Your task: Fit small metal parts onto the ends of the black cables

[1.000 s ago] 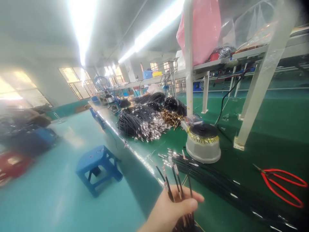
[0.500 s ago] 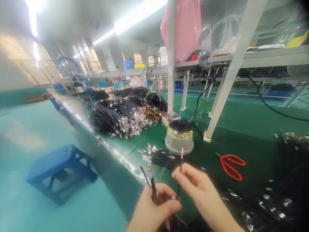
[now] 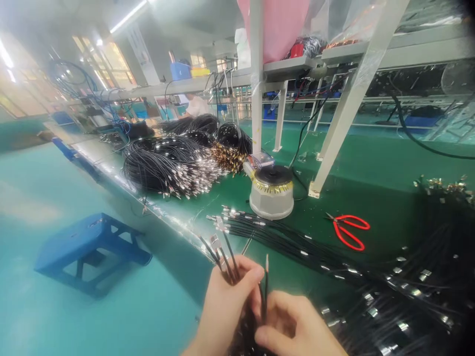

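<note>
My left hand (image 3: 222, 306) is closed around a small bunch of thin black wires (image 3: 222, 254) with metal terminals, their ends sticking up past my thumb. My right hand (image 3: 297, 324) sits just right of it, fingers curled, pinching a single black wire (image 3: 266, 279) that stands upright between the two hands. Both hands hover over the near edge of the green workbench (image 3: 371, 163). Behind them lies a long bundle of black terminal wires (image 3: 297, 242) stretching right across the bench.
A round grey device with a black top (image 3: 271, 193) stands behind the bundle. Red scissors (image 3: 347, 228) lie to its right. Big coils of black cable (image 3: 166, 168) fill the bench farther back. White shelf posts (image 3: 343, 109) rise from the bench. A blue stool (image 3: 89, 247) stands on the floor at left.
My right hand dropped lower and closer to my left, bringing its single wire beside the held bunch. The view shifted right and downward.
</note>
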The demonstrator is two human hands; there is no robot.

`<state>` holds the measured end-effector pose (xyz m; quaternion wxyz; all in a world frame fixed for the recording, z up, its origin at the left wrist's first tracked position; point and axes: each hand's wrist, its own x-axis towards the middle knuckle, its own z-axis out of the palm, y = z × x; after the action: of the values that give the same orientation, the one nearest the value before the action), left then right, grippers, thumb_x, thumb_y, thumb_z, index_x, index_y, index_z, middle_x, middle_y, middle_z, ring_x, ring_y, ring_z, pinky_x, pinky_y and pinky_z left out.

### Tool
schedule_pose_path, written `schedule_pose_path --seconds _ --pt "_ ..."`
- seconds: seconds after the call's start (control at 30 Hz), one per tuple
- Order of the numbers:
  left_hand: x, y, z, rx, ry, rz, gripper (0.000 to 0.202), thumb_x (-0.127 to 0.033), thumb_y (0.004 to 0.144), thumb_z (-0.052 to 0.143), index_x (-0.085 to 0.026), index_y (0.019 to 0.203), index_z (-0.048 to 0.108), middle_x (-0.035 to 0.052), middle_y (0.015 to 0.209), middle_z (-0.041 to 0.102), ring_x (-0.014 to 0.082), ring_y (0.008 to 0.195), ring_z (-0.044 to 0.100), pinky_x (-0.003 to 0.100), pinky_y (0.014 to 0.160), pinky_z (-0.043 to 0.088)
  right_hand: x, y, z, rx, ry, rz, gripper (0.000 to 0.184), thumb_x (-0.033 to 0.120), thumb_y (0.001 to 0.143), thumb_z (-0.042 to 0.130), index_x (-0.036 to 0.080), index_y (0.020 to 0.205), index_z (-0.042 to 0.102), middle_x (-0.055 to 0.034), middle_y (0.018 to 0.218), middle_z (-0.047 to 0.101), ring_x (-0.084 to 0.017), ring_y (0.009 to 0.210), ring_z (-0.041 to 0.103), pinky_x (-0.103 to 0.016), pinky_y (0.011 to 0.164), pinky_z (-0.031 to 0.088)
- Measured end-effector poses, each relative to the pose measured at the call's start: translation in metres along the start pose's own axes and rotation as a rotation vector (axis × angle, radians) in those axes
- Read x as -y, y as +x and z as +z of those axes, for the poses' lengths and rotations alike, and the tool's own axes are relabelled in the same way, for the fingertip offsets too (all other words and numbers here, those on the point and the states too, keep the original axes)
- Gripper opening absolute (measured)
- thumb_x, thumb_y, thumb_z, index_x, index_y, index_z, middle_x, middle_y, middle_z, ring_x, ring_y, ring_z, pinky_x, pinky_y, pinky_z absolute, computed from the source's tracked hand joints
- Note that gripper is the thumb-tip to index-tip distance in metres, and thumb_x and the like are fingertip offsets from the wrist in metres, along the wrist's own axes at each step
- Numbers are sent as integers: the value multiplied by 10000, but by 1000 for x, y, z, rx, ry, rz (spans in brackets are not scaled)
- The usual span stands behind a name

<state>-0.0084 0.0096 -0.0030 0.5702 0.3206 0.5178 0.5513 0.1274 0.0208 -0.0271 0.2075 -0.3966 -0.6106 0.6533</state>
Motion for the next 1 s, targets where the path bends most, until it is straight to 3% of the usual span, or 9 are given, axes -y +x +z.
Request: schedule_pose_path --seconds 0.1,0.17,0.23,0.37,0.6,0.7,0.8,0.87,1.0 --pt "-1 -2 -3 41 -29 32 252 -331 800 711 -152 969 653 -46 510 583 60 370 472 174 412 364 -2 0 -1 -42 17 -125 242 353 768 639 158 665 540 -22 717 543 -104 526 504 -215 490 390" --pt "-1 -4 -7 75 -44 33 314 -318 777 740 -172 1042 656 -62 562 573 30 364 436 161 411 340 -1 -1 -4 -8 135 -123 332 453 820 612 150 694 559 -43 779 569 -111 527 553 -214 488 418" --pt "0 -5 -10 127 -62 -13 301 -310 727 785 -165 972 689 -59 585 571 18 384 433 153 424 342 2 -4 -7 10 214 -107 385 516 837 606 148 726 580 -41 760 596 -109 529 570 -204 498 431" --pt "2 -8 -10 161 -100 -113 305 -321 651 837 -147 875 726 -10 641 613 85 560 568 184 561 458 5 -6 -8 -49 215 -100 421 558 848 606 142 780 609 -25 704 606 -101 550 582 -180 513 422" --pt "1 -10 3 121 65 -151 265 -398 733 745 -152 766 650 2 750 629 47 364 454 180 319 329 -11 -5 3 97 216 -85 552 673 847 493 133 774 576 -75 722 647 -102 475 578 -178 438 375" --pt "-1 -8 3 88 43 -146 268 -415 749 735 -156 790 683 8 734 644 69 454 503 191 420 400 -8 -9 -2 3 53 -31 466 569 882 486 149 699 567 -50 621 633 -128 500 602 -190 473 404" --pt "-2 -7 1 58 69 -122 236 -375 729 762 -152 800 735 48 750 697 145 673 603 233 637 481 -1 -13 -7 -92 -170 -4 353 387 868 543 170 590 532 -19 532 610 -132 501 596 -194 506 423" --pt "-1 -6 1 36 94 -111 217 -349 717 771 -152 808 749 69 790 723 189 765 627 274 721 488 1 -13 -8 -95 -215 21 315 324 835 570 177 563 512 -8 523 607 -126 482 572 -192 484 404" --pt "3 -6 2 -60 89 -135 221 -337 691 793 -167 822 741 55 780 727 211 803 646 281 728 483 1 -15 -5 -6 -222 81 262 245 792 598 167 554 524 -2 534 614 -117 486 527 -198 480 361"
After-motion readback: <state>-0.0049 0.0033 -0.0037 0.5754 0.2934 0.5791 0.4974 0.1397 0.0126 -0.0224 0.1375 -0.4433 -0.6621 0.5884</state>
